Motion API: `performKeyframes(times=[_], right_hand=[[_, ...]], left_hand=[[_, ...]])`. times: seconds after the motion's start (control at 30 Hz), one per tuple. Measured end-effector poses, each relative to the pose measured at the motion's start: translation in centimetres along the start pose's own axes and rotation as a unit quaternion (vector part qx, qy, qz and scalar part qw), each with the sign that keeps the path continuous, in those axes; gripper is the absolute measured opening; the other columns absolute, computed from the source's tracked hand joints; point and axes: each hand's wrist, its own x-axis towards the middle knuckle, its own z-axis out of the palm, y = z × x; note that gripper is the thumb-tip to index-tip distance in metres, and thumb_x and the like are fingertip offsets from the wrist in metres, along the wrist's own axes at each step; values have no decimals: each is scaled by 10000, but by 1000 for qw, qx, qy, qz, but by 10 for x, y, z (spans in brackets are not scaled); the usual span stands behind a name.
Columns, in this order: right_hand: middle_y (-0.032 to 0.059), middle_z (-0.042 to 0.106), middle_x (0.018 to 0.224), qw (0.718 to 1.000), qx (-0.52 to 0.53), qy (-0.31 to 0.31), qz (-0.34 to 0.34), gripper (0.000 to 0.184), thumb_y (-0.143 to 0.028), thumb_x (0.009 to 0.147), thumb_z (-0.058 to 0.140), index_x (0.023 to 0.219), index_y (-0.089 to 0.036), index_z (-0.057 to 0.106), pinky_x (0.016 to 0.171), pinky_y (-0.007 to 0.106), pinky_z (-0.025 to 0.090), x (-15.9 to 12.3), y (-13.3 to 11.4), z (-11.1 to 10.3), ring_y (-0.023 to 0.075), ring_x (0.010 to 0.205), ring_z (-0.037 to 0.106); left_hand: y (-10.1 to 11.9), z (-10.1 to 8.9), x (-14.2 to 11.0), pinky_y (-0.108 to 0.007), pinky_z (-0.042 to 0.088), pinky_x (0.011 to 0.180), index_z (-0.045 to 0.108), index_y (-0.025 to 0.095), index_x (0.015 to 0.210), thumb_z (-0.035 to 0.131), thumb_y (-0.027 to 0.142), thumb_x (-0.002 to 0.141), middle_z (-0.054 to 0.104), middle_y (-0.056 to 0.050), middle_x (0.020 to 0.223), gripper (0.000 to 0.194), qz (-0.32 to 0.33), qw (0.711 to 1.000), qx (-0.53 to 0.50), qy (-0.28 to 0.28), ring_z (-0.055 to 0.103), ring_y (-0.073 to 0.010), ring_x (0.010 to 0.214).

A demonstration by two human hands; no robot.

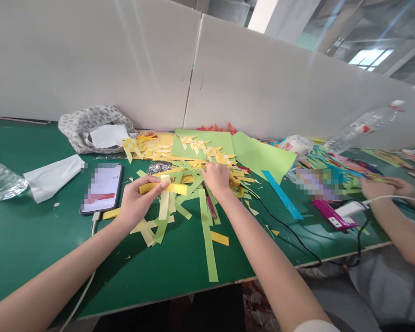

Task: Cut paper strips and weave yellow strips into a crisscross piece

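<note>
Table (180, 272), green, with the materials gathered between the worker's two arms, apparently so that either hand can draw on them. Green sheets (266, 159) lie towards its back; the left one carries yellow-and-white woven pieces (198, 145), probably set there to keep them apart from the loose stock. Heap (191, 190) of green, yellow and pale strips spreads in front, crossed at random. Phone (102, 189) lies screen up, its cable plugged in, to the left of the heap, presumably visible there without obstructing the work. Left hand (138, 198), at the left side of the heap, pinches two crossed strips between thumb and fingers; the grip sits close to the crossing, likely to stop the layers slipping. Right hand (216, 177) reaches to the back of the heap, fingers bent downwards; whether they grasp anything cannot be told. Scissors (235, 183), yellow-handled, lie beside the right wrist, partly hidden. Yellow strip (178, 189), in the left hand, runs roughly level, narrow and flat, its free end to the right. Pale strip (163, 205), smallest, crosses it and hangs down, creamy and matt.
</note>
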Motion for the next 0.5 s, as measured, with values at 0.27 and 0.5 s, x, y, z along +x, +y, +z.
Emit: performKeyframes(times=[0.27, 0.5], right_hand=[[184, 685, 737, 1000, 8, 6, 1, 306, -124, 848, 408, 781, -99, 704, 596, 343, 454, 3, -1, 4, 255, 667, 649], [90, 701, 725, 996, 64, -24, -61, 261, -187, 856, 462, 871, -169, 722, 576, 269, 408, 2, -12, -4, 196, 676, 640]], left_hand=[[-1, -1, 1, -233, 423, 498, 672, 207, 727, 723, 464, 692, 628, -5, 661, 264, -1, 1000, -5, 7, 533, -119, 555], [0, -1, 0, -226, 427, 495, 670, 202, 722, 728, 457, 689, 622, 3, 639, 263, -4, 1000, -13, 16, 534, -115, 549]])
